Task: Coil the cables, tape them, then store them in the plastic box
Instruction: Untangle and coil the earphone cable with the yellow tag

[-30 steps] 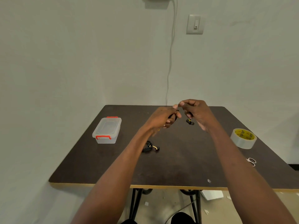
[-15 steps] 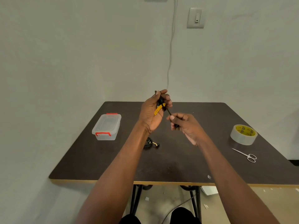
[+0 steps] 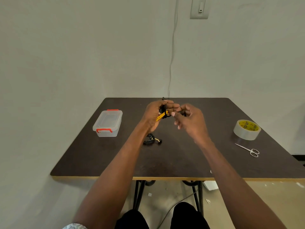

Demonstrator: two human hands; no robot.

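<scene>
Two hands: we see both raised mid-frame over the table (image 3: 181, 159).
Left hand (image 3: 154, 115): grips a black cable (image 3: 164, 107) with a yellow strap.
Right hand (image 3: 189, 120): pinches the same cable's other end.
Second cable (image 3: 151, 139): coiled on the table, just below the hands.
Plastic box (image 3: 108, 123): lid on, left of centre.
Tape roll (image 3: 247, 129), scissors (image 3: 249, 150): right side.

A plain indoor room, set up as a simple workspace rather than a furnished home or shop. A bare pale wall (image 3: 66, 55) carries a light switch (image 3: 199, 8) and a thin wire (image 3: 172, 47) running down it. One dark table (image 3: 181, 159) on black metal legs (image 3: 137, 194) (scraps litter the floor (image 3: 264, 204)) stands against it.
</scene>
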